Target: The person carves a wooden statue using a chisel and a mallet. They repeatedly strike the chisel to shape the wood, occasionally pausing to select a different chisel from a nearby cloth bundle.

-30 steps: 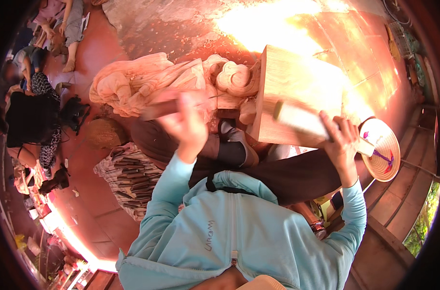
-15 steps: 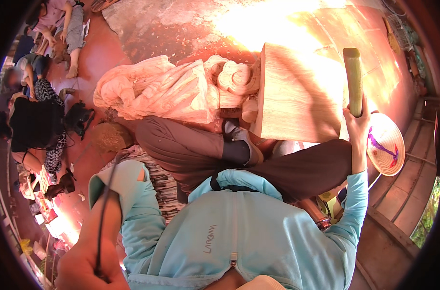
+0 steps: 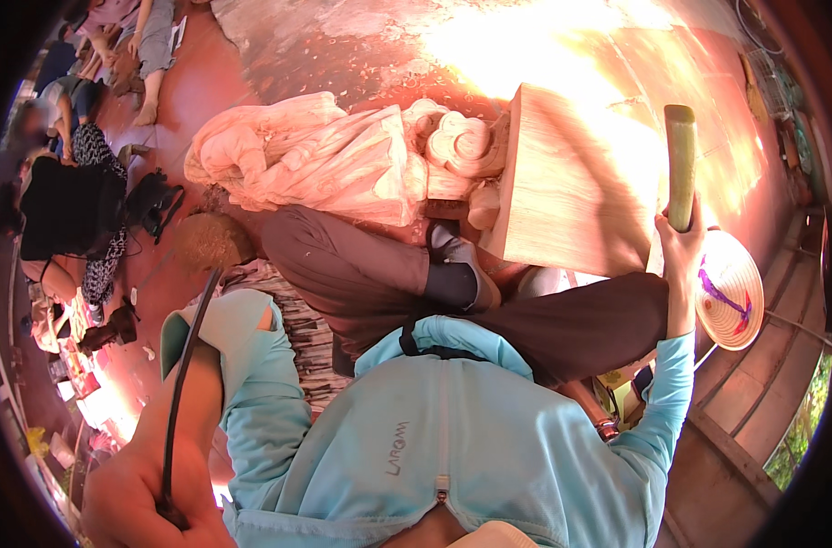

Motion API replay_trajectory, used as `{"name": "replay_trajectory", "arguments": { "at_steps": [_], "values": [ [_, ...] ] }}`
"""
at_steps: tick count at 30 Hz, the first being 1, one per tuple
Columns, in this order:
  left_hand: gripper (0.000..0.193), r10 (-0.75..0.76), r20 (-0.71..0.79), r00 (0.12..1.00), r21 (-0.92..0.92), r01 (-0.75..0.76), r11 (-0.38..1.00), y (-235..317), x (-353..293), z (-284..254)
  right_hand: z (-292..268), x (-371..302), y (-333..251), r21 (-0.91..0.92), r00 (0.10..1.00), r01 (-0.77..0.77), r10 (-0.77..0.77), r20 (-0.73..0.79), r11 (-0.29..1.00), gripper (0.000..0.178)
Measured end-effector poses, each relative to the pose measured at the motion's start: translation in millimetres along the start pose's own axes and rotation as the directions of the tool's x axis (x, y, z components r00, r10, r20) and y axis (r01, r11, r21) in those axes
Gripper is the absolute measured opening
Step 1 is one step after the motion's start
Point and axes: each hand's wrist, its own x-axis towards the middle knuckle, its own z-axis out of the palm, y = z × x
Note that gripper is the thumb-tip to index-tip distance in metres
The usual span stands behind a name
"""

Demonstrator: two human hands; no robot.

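Note:
My left hand (image 3: 156, 498) is raised close at the lower left, its fingers closed round one end of a long, thin dark rod (image 3: 183, 379). The rod points away from me along my forearm; whether it is a chisel I cannot tell. Out at the right, my right hand (image 3: 681, 239) grips a thick, rounded yellow-green wooden stick (image 3: 681, 164) that stands up out of the fist. Beyond my crossed legs lies a pale carved wooden statue (image 3: 315, 164) on its side, with robe-like folds. Its square block base (image 3: 571, 187) is toward the right. Neither hand touches the statue.
A brown round stump (image 3: 212, 241) stands left of my knee. A conical straw hat (image 3: 731, 290) with a purple band lies beside my right hand. Several people, one in a black top (image 3: 73, 210), sit at the left. Wood chips litter the red floor (image 3: 361, 82).
The view has shifted a little, so the statue appears further right. My left hand has moved slightly left, with more of the rod showing. Both hands keep their hold.

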Motion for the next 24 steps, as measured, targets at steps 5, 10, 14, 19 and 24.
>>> {"name": "replay_trajectory", "arguments": {
  "at_steps": [5, 10, 14, 19, 24],
  "values": [
    [0.029, -0.066, 0.019, 0.998, 0.058, 0.065, 0.996, 13.7, -3.3, -9.3, 0.6, -1.2, 0.6, -0.035, 1.0, -0.005, 0.005, -0.017, 0.999, 0.04],
    [0.029, -0.32, 0.515, 0.795, -0.159, 0.456, 0.876, -26.5, 38.1, 13.4, 2.7, 2.7, 2.1, -0.027, 0.999, 0.045, -0.045, 0.007, 0.999, 0.054],
    [0.027, -0.336, 0.742, 0.579, -0.067, 0.564, 0.823, -33.1, 62.9, 0.7, -5.2, 1.7, 12.8, -0.012, 1.0, 0.023, -0.023, 0.011, 1.0, 0.063],
    [0.03, 0.103, 0.371, 0.923, -0.443, 0.078, 0.893, -69.9, 30.9, 39.6, 2.7, 4.9, 9.9, -0.003, 0.998, 0.054, -0.054, 0.026, 0.999, 0.062],
    [0.002, 0.117, 0.064, 0.991, -0.744, -0.03, 0.668, -90.4, 0.1, 24.4, 4.4, 3.0, 1.0, -0.001, 1.0, 0.009, -0.009, 0.022, 1.0, 0.061]
  ]
}}
